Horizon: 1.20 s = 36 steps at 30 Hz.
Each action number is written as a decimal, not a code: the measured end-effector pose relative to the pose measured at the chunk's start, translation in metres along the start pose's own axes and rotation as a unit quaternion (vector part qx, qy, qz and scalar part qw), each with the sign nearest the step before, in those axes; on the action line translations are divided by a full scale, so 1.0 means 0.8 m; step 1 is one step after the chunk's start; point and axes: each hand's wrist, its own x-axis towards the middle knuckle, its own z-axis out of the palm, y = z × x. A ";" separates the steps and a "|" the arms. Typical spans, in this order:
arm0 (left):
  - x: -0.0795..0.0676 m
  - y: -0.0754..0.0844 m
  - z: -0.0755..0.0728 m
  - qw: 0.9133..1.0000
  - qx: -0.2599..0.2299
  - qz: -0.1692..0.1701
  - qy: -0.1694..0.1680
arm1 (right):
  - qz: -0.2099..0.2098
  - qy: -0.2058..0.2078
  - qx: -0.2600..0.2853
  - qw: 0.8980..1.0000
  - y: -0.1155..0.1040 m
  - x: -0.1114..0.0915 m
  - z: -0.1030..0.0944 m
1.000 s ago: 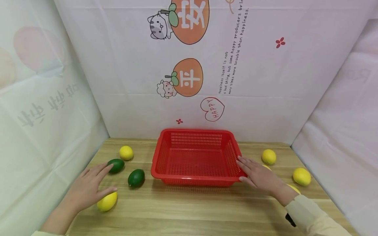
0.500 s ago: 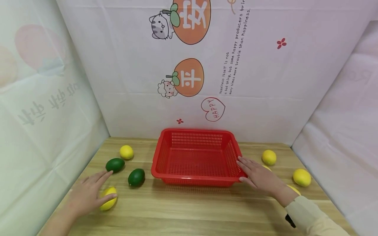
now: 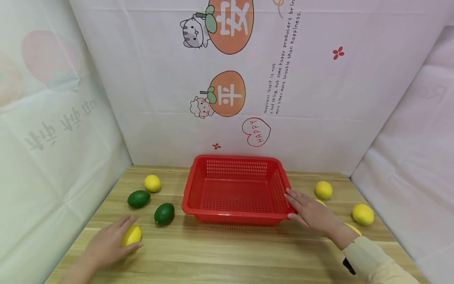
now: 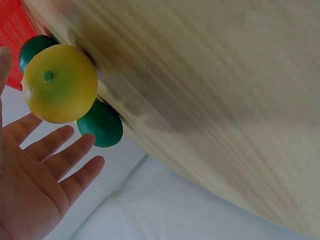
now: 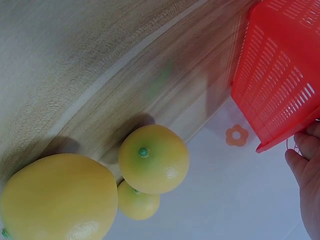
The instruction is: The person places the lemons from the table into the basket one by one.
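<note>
My left hand [image 3: 108,244] is spread around a yellow lemon [image 3: 133,235] at the table's left front, thumb on its near side. In the left wrist view the lemon [image 4: 61,85] lies just beyond the outstretched fingers [image 4: 70,155], with space between it and the palm. Two dark green limes [image 3: 164,213] [image 3: 138,198] lie beyond that hand. My right hand [image 3: 313,215] rests with straight fingers on the right rim of a red plastic basket [image 3: 234,214], which has nothing in it. The right wrist view shows fingertips [image 5: 296,161] right at the basket's rim [image 5: 280,141].
Another lemon [image 3: 152,183] lies at the back left. Several lemons are on the right, among them one at the back [image 3: 323,190] and one near the edge [image 3: 363,214]; two are partly hidden by my right arm. White printed cloth [image 3: 301,146] walls the wooden table [image 3: 213,260].
My left hand has moved nearer and slightly right, from beside the far green lime down to around the front lemon. The right hand stays at the basket rim.
</note>
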 end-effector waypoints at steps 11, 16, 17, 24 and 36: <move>0.001 0.006 0.004 0.998 -0.012 -0.038 -0.048 | 0.001 -0.002 0.002 1.000 -0.002 0.000 -0.003; 0.000 0.008 0.007 0.997 -0.022 -0.042 -0.057 | -0.009 0.015 -0.002 1.000 -0.002 0.000 -0.002; 0.001 0.008 0.006 0.997 -0.025 -0.045 -0.063 | -0.011 0.020 -0.003 1.000 -0.002 -0.001 -0.001; 0.002 0.012 0.007 0.995 -0.032 -0.049 -0.085 | -0.013 0.025 -0.001 1.000 -0.002 -0.001 0.000; 0.005 0.015 0.009 0.995 -0.031 -0.041 -0.085 | 0.005 -0.005 0.001 1.000 -0.002 0.000 -0.003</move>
